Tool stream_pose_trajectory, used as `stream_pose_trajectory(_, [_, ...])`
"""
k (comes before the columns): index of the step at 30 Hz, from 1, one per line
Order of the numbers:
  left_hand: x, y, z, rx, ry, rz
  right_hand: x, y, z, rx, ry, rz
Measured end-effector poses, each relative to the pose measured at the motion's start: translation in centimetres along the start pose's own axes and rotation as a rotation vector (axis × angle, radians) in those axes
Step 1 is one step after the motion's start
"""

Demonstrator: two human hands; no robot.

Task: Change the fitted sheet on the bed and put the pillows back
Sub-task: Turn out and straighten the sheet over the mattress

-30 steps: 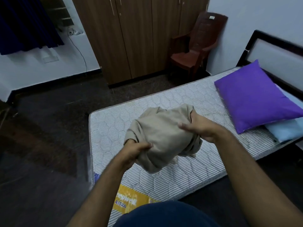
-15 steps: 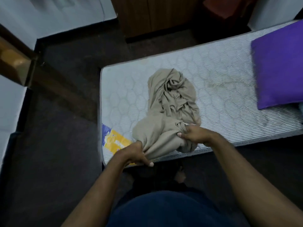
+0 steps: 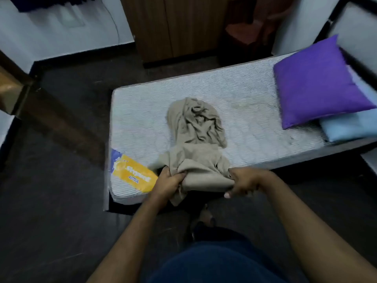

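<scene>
Since a moment ago, more beige sheet (image 3: pixel 195 135) trails off the quilted bare mattress (image 3: pixel 255 103) toward me; the purple pillow (image 3: pixel 318 82) rests at its head. Both my left hand (image 3: pixel 169 182) and right hand (image 3: pixel 244 182) clutch its crumpled near edge.

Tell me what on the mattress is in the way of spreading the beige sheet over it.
The purple pillow and the light blue pillow under it lie on the head end of the bare mattress, where the beige sheet must go. The left hand and right hand already grip the sheet.
</scene>
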State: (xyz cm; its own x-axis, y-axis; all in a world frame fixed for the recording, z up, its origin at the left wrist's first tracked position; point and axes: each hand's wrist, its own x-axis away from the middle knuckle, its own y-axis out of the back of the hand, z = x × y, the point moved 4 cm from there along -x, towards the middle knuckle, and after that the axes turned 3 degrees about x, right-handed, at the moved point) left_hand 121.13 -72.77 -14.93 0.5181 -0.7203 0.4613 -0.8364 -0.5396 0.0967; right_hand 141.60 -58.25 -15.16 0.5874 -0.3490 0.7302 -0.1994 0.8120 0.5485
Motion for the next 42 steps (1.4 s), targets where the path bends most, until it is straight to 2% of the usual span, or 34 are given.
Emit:
stream_pose_trajectory(1, [1.7, -1.0, 0.3, -0.053, -0.04, -0.01, 1.3, -0.8, -0.5, 0.046, -0.029, -0.091])
stream_pose_trajectory(3, [4.2, -2.6, 1.6, -0.147, -0.093, 0.037, 4.2, -2.2, -1.8, -0.157, -0.033, -0.262])
stream_pose_trajectory(5, [6.6, -4.3, 3.7, -0.333, -0.048, 0.258, 8.0, -4.1, -3.2, -0.441, 0.048, -0.356])
stream_pose_trajectory(7, [8.9, -5.7, 5.4, -0.666, -0.031, 0.532, 12.3, -5.6, -4.0, -0.633, 0.106, -0.447])
stream_pose_trajectory(8, [9.7, -6.2, 5.9, -0.794, -0.035, 0.613, 14.0, -6.0, -4.2, -0.701, 0.121, -0.487])
stream_pose_trajectory(9, [10.7, -6.9, 6.1, -0.874, -0.018, 0.629, 15.5, -6.7, -4.6, -0.748, 0.147, -0.522])
stream_pose_trajectory(11, [11.6, -8.0, 5.6, -0.911, -0.04, 0.556, 17.3, -8.4, -6.1, -0.845, 0.162, -0.601])
stream_pose_trajectory(13, [12.3, -9.2, 5.0, -0.78, -0.075, 0.518, 19.0, -10.3, -8.1, -0.984, 0.164, -0.699])
stream_pose_trajectory(17, [15.1, -12.1, 3.0, -0.073, -0.057, 0.553, 23.4, -11.2, -12.6, -1.286, 0.199, -0.897])
stream_pose_trajectory(20, [19.0, -16.7, -0.4, 0.198, -0.095, 0.599, 26.7, -10.8, -14.7, -1.443, 0.229, -0.874])
stream_pose_trajectory(23, [21.3, -21.6, -2.1, 0.29, -0.07, 0.577, 30.6, -10.6, -16.7, -1.596, 0.277, -0.791])
stream_pose_trajectory(26, [24.6, -27.2, -3.3, 0.308, -0.024, 0.641, 35.5, -11.3, -19.4, -1.701, 0.328, -0.656])
stream_pose_trajectory(30, [29.4, -34.6, -3.0, 0.357, 0.101, 0.769, 41.4, -12.4, -24.5, -1.813, 0.379, -0.699])
stream_pose_trajectory(34, [33.2, -40.6, -2.3, 0.485, 0.237, 0.743, 44.4, -14.9, -28.7, -1.901, 0.456, -0.746])
stream_pose_trajectory(37, [35.3, -44.0, -2.8, 0.565, 0.247, 0.763, 45.6, -17.2, -31.8, -2.014, 0.56, -0.8])
stream_pose_trajectory(39, [36.5, -45.4, -3.6, 0.621, 0.244, 0.8, 46.1, -19.6, -33.2, -2.069, 0.634, -0.711])
stream_pose_trajectory(42, [37.5, -47.0, -4.5, 0.692, 0.23, 0.807, 45.4, -23.7, -34.4, -1.962, 0.628, -0.578])
